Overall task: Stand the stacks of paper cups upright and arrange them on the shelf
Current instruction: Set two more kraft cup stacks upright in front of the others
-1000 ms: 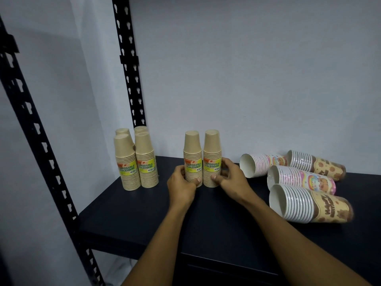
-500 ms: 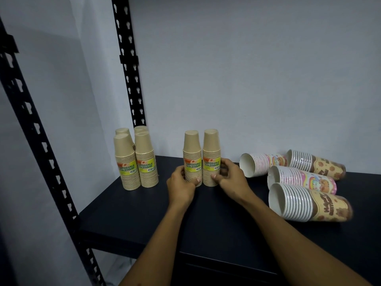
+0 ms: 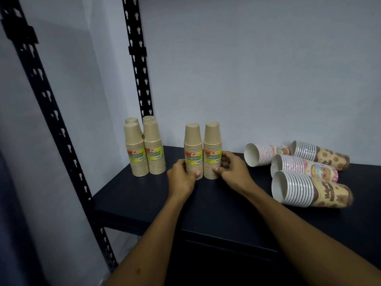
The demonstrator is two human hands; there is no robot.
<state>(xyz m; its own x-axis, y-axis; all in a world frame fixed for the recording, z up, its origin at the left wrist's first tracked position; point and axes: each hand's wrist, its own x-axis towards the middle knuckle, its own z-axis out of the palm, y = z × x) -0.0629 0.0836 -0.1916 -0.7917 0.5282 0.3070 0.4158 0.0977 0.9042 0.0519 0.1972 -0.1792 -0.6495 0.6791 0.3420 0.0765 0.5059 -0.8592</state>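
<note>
Two brown paper-cup stacks stand upright side by side mid-shelf. My left hand [image 3: 181, 176] grips the base of the left stack [image 3: 192, 145], thumb across its front. My right hand [image 3: 231, 170] grips the base of the right stack [image 3: 212, 143], fingers curled round its far side. Several more brown stacks [image 3: 144, 149] stand upright at the shelf's back left. To the right, several printed stacks lie on their sides: a pink one [image 3: 268, 154], a brown biscuit-print one [image 3: 321, 155], a rainbow-print one [image 3: 305, 168] and a large brown one [image 3: 311, 189] nearest me.
The dark shelf board [image 3: 144, 195] runs from the left posts to the right edge of view. Black perforated uprights [image 3: 136, 58] [image 3: 49, 104] stand at the left. A pale wall closes the back.
The two held stacks have barely shifted, a touch towards the left. Both hands keep their hold at the bases.
</note>
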